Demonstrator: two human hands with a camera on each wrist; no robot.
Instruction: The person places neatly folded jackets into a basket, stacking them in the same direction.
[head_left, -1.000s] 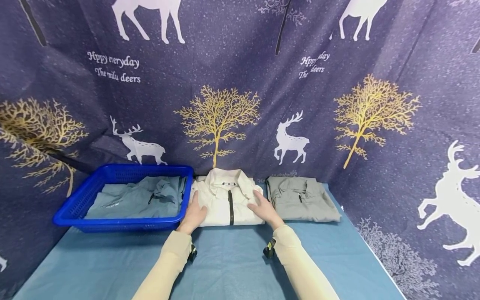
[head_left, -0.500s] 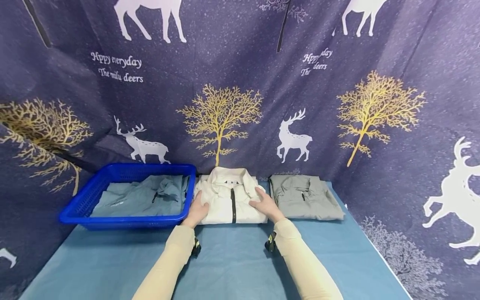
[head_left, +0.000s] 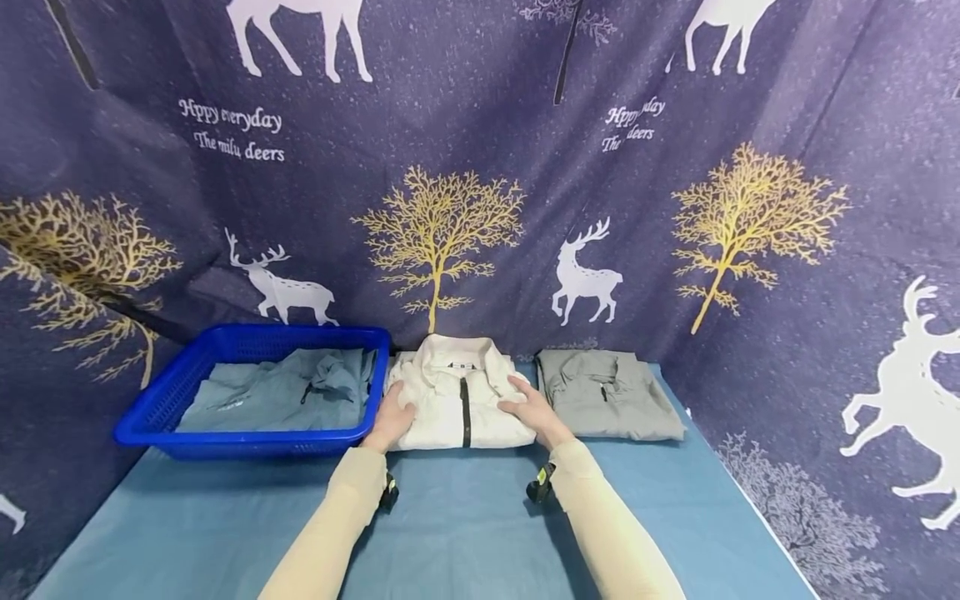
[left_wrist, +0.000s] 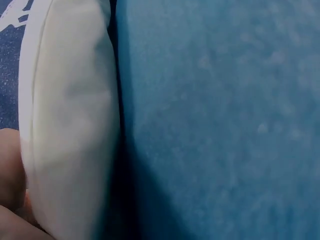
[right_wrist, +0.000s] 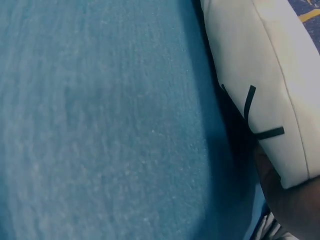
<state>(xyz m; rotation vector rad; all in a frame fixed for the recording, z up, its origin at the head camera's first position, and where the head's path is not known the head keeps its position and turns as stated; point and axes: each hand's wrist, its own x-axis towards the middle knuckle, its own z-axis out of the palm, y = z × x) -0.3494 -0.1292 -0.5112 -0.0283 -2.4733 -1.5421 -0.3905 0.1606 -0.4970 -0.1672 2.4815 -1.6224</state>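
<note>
While the folded cream jacket (head_left: 459, 402) lies at the middle of the worktop's (head_left: 465, 533) far edge, my left hand (head_left: 393, 414) and right hand (head_left: 532, 410) rest on its two sides, each grip released with fingers flat. Left of it sits a blue basket (head_left: 153, 417) holding a teal garment (head_left: 277, 396); right lies a folded grey jacket (head_left: 603, 396).

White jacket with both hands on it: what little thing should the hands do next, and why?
Probably curl the fingers under its two sides and lift. The left hand and right hand lie flat on the folded white jacket, one on each side, gripping nothing. It sits between the blue basket and the grey jacket.
</note>
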